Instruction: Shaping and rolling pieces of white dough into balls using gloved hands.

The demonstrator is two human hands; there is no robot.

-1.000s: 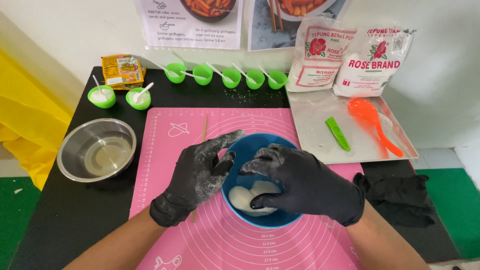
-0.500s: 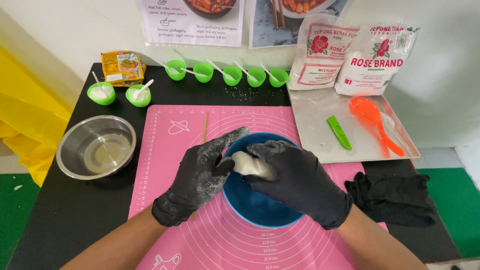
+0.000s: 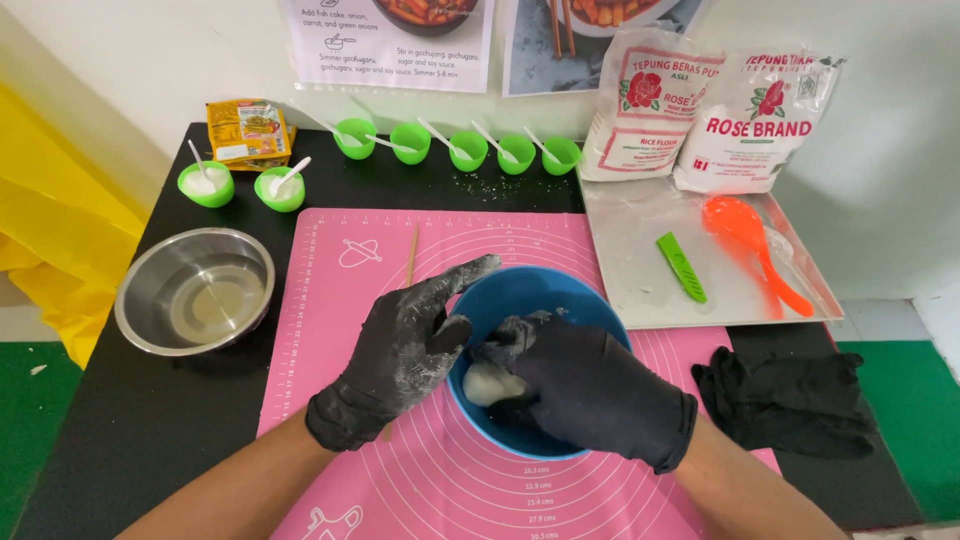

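A blue bowl (image 3: 560,300) sits on a pink silicone mat (image 3: 350,300) in the middle of the black table. Both my hands wear black gloves dusted with flour. My left hand (image 3: 405,350) grips the bowl's left rim, thumb inside and fingers along the outside. My right hand (image 3: 575,385) is down inside the bowl, closed over a lump of white dough (image 3: 490,383) at the bowl's left side. Only the dough's left end shows under the fingers.
A steel bowl (image 3: 195,290) with water stands at left. Several small green cups (image 3: 468,150) with white spoons line the back. A metal tray (image 3: 640,260) at right holds a green scraper (image 3: 681,267) and an orange spoon (image 3: 750,245); two flour bags (image 3: 700,110) stand behind. A wooden skewer (image 3: 409,256) lies on the mat; a black cloth (image 3: 800,400) lies at right.
My right hand lifted the dough up to the bowl's rim, then pushed it back down into the bowl's left side. My left hand stayed on the rim.
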